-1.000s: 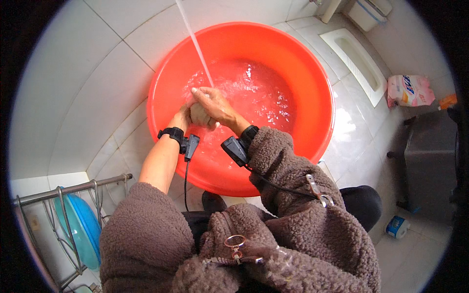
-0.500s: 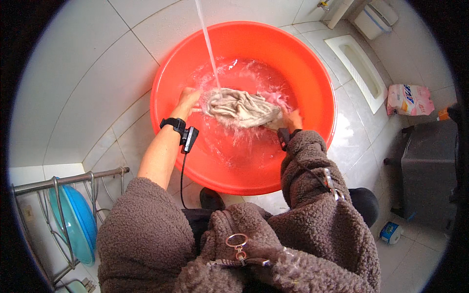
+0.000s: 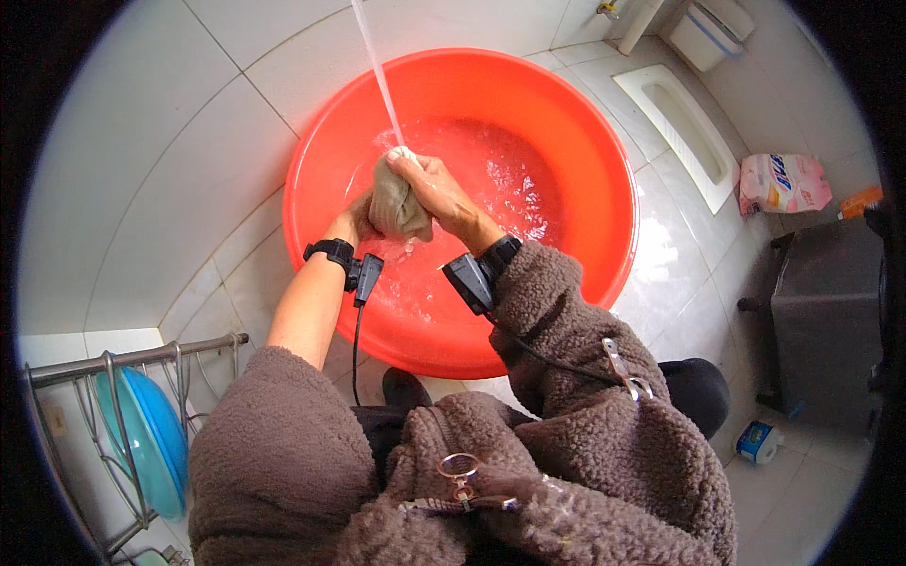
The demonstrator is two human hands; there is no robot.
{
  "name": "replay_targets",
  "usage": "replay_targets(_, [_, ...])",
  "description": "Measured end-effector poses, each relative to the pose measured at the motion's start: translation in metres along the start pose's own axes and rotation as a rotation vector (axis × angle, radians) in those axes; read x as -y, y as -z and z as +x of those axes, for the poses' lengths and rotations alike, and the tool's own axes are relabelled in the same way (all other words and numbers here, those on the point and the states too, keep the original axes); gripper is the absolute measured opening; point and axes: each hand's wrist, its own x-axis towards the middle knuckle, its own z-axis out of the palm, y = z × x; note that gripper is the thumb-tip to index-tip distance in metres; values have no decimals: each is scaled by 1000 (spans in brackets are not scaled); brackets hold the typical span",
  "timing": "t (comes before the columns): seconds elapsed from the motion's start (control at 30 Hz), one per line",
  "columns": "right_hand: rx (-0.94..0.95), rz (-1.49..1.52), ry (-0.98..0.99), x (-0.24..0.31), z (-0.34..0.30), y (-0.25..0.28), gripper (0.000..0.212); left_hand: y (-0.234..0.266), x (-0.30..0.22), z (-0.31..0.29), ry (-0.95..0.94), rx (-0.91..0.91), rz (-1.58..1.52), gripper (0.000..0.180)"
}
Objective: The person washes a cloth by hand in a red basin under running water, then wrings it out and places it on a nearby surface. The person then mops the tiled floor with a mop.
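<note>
- Tiled wall (image 3: pixel 142 141) and floor (image 3: pixel 675 255) surrounded a red basin (image 3: pixel 595 179) holding water (image 3: pixel 514 193).
- Rack (image 3: pixel 142 357) at left held blue bowls (image 3: pixel 156 434).
- Cloth (image 3: pixel 394 203): bunched, over the basin's left part, its top meeting a falling stream (image 3: pixel 379 75).
- Right hand (image 3: pixel 442 195): gripped the cloth's upper right side, thumb near its top.
- Left hand (image 3: pixel 355 217): gripped the cloth's lower left side; fingers mostly hidden.

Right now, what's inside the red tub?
The tub holds rippling water; over it, the left hand and right hand grip a bunched beige cloth. Whatever lies directly beneath the hands and cloth is hidden.
</note>
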Motion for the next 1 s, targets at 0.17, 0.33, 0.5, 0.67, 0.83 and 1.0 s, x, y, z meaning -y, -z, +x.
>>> replay_targets(0.17, [-185,-1291,-198,-60,17,55,49,-25,-9,17,-111,-39,-37,32])
replay_targets(0.33, [142,-1607,-6,-120,-23,180,29,-37,-13,17,-68,-169,290,36])
replay_targets(0.5, [-870,-1374,-736,-119,-95,201,53,25,-7,7,34,-503,442,67])
replay_targets(0.67, [-443,-1208,-605,-139,-50,116,60,37,7,8,184,-450,533,78])
replay_targets(0.83, [-265,-183,-153,-106,-16,44,36,-1,2,5,257,-354,399,82])
replay_targets(1.0, [-138,333,-115,-39,-5,5,34,-3,6,7,123,-219,-175,60])
